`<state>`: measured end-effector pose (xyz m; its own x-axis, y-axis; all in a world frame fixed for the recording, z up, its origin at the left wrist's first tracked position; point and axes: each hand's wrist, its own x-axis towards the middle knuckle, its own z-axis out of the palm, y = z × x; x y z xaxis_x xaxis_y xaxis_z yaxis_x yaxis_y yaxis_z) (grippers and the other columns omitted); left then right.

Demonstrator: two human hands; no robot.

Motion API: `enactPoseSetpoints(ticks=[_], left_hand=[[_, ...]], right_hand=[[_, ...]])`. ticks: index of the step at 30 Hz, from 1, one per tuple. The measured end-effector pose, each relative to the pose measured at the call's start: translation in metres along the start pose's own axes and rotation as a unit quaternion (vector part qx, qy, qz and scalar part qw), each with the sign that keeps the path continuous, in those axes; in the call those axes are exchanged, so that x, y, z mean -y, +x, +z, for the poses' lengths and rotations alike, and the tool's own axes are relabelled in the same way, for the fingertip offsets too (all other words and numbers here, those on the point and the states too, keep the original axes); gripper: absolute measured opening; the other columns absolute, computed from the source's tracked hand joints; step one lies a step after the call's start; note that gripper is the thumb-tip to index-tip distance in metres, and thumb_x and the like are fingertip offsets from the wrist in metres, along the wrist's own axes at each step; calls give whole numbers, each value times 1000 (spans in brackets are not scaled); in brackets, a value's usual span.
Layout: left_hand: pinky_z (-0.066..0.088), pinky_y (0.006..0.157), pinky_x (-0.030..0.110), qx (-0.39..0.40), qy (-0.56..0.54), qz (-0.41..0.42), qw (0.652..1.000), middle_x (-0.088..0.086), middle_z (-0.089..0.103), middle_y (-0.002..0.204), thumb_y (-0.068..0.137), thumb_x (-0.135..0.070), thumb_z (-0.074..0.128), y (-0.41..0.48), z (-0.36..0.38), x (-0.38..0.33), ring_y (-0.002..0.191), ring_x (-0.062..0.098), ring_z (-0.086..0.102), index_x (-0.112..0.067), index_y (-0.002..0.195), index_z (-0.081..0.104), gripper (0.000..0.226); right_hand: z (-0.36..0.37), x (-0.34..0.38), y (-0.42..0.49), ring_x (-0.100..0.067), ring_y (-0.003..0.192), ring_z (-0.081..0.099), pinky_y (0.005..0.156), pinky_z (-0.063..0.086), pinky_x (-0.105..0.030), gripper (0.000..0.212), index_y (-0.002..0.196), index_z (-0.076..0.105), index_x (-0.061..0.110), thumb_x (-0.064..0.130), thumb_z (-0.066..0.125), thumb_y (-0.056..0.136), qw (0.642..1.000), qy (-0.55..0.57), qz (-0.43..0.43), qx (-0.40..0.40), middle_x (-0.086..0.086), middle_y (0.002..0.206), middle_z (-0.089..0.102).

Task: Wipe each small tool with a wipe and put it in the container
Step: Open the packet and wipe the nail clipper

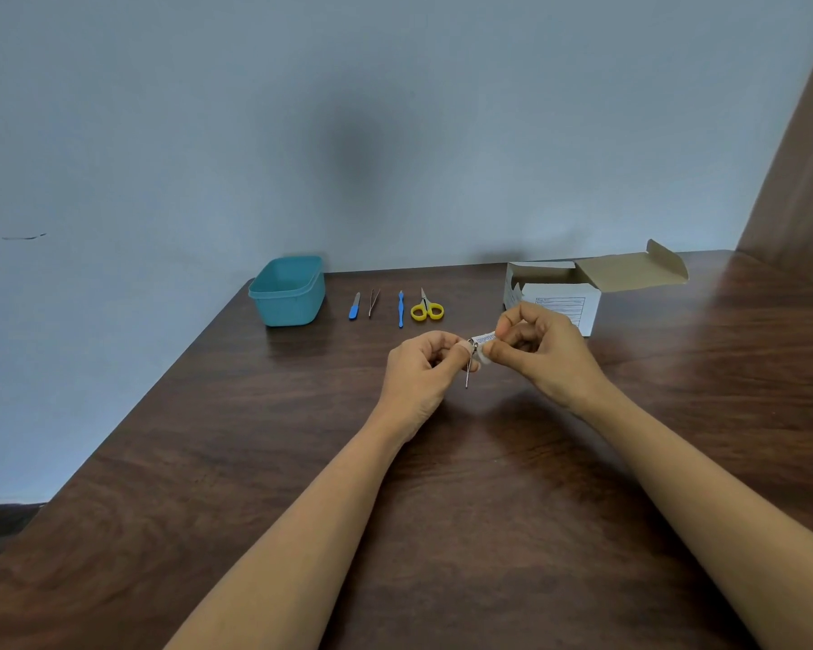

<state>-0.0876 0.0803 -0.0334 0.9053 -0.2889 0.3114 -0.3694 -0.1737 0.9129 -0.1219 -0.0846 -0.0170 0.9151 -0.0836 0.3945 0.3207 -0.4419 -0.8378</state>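
Observation:
Above the table's middle, my left hand [423, 363] pinches a small metal nail clipper [468, 372] whose lever hangs down. My right hand [536, 349] pinches a small white wipe [485, 340] against the clipper's upper end. An open teal container [287, 293] stands at the back left. To its right lie, in a row, a blue-handled nail file [355, 306], metal tweezers [373, 302], a thin blue tool [400, 309] and yellow-handled scissors [426, 308].
An opened white cardboard box [559, 293] with its flap raised stands at the back right, just behind my right hand. The dark wooden table [489, 462] meets a blue-grey wall at the back; its left edge runs diagonally towards me.

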Motion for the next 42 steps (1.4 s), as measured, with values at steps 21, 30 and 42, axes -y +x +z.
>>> enactPoseSetpoints(ticks=[21, 30, 42], left_hand=[[41, 58, 23, -71, 20, -41, 996, -9, 71, 67, 92, -28, 60, 3, 4, -4, 55, 5, 46, -15, 83, 74, 22], [36, 50, 14, -39, -220, -119, 968, -9, 59, 52, 94, -14, 58, 3, 0, -10, 53, 5, 39, -11, 73, 67, 23], [40, 52, 14, -41, -343, -167, 923, -7, 64, 59, 95, -15, 56, 11, -8, -4, 51, 3, 42, -3, 94, 69, 18]], right_hand=[[13, 1, -1, -17, 59, 44, 59, 34, -29, 29, 68, 42, 18, 9, 66, 82, 944, -242, -175, -143, 1, 61, 54], [26, 5, -2, -26, 59, 43, 56, 32, -36, 30, 64, 46, 10, -1, 65, 83, 753, -420, -456, -221, -7, 57, 46], [34, 13, -8, -26, 54, 48, 54, 35, -36, 33, 60, 52, 7, 2, 57, 92, 747, -418, -484, -183, -8, 57, 49]])
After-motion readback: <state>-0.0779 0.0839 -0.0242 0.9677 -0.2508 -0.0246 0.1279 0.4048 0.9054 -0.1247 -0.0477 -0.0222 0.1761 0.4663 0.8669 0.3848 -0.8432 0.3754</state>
